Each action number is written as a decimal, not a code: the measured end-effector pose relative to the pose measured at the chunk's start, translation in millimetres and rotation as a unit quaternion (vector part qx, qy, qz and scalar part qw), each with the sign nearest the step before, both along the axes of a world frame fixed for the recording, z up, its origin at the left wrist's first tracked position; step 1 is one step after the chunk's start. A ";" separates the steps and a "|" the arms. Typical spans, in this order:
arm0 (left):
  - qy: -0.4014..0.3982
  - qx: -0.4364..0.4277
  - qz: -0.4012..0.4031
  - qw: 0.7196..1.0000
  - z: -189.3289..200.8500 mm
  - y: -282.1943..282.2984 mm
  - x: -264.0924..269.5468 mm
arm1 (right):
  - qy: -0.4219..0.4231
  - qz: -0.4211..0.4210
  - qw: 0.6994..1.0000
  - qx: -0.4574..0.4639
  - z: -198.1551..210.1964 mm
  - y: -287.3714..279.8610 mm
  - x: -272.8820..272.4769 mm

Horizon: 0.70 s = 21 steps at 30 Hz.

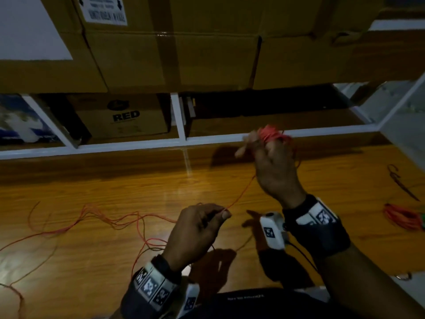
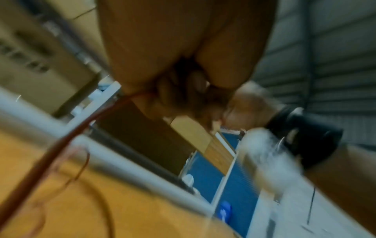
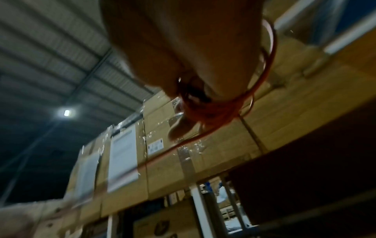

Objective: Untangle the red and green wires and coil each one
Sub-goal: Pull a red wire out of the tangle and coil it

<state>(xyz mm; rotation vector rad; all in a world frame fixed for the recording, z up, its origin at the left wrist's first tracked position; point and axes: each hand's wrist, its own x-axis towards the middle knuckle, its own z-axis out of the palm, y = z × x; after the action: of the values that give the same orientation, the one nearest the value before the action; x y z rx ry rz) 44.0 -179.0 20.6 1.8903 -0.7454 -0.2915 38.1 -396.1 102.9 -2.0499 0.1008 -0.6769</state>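
Right hand (image 1: 274, 166) raised, fingers wrapped in red wire (image 1: 239, 196) coil; left hand (image 1: 197, 229) pinches strand; slack tangled with green wire (image 1: 143, 226) on table (image 1: 92, 261); cardboard boxes (image 1: 122, 118) closed on shelf

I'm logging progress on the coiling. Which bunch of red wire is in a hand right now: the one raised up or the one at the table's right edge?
The raised red bundle, wound around the right hand fingers. The other red coil lies untouched on the table.
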 end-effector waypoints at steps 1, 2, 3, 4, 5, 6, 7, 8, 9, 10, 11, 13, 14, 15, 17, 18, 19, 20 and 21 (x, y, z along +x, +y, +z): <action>-0.022 0.004 0.032 0.999 5.1 4.7 1.3 | 0.046 0.014 0.997 -0.064 -10.2 -3.8 -3.8; -0.039 0.004 0.061 0.997 10.6 9.4 4.2 | 0.100 0.048 0.990 -0.091 -20.2 -6.1 -9.6; -0.055 0.002 0.080 0.995 17.5 13.6 7.7 | 0.155 0.091 0.978 -0.105 -29.8 -6.4 -16.4; -0.077 0.004 0.084 0.993 23.2 17.1 12.7 | 0.210 0.141 0.962 -0.107 -37.3 -3.2 -22.3; -0.097 0.008 0.080 0.992 28.0 19.8 17.7 | 0.258 0.191 0.941 -0.102 -41.9 2.3 -28.3; -0.105 0.008 0.070 0.992 31.6 21.9 23.1 | 0.297 0.236 0.922 -0.083 -42.8 8.9 -33.1; -0.100 0.001 0.058 0.993 34.4 23.5 28.9 | 0.327 0.274 0.903 -0.049 -42.5 16.3 -36.7; -0.089 -0.010 0.044 0.995 36.4 24.7 34.0 | 0.347 0.308 0.886 -0.005 -41.1 22.6 -39.5; -0.079 -0.027 0.032 0.996 38.5 24.9 38.1 | 0.354 0.342 0.870 0.043 -39.4 27.1 -41.2; -0.070 -0.044 0.019 0.996 39.7 24.6 41.4 | 0.353 0.373 0.853 0.092 -36.5 30.8 -42.8; -0.055 -0.065 0.007 0.996 40.0 23.8 44.8 | 0.349 0.404 0.835 0.134 -34.0 33.0 -43.4; -0.013 -0.112 -0.010 0.994 40.4 20.1 50.5 | 0.339 0.467 0.789 0.208 -28.7 34.5 -40.8; 0.005 -0.132 -0.013 0.991 40.6 15.8 50.7 | 0.335 0.504 0.759 0.241 -24.7 35.5 -38.6; 0.027 -0.149 -0.016 0.988 40.2 11.2 48.8 | 0.323 0.538 0.728 0.275 -21.3 36.1 -36.0; 0.077 -0.181 -0.016 0.980 34.4 0.5 41.4 | 0.274 0.579 0.680 0.357 -12.8 39.4 -31.8; 0.105 -0.198 -0.011 0.974 31.2 -5.6 36.2 | 0.245 0.576 0.665 0.407 -8.5 41.6 -30.1; 0.131 -0.226 -0.013 0.965 29.4 -11.0 29.9 | 0.218 0.559 0.660 0.452 -4.8 43.1 -28.2; 0.148 -0.261 -0.019 0.954 28.9 -17.2 25.3 | 0.190 0.537 0.662 0.487 -1.0 44.4 -26.1; 0.161 -0.291 -0.020 0.943 31.5 -22.3 22.5 | 0.165 0.516 0.665 0.514 2.3 45.1 -23.1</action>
<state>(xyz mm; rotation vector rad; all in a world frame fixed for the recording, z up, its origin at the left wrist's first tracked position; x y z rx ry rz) 66.5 -201.4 52.1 1.2303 -0.5676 -0.3504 14.9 -351.0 105.1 -0.7945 -0.3837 0.4554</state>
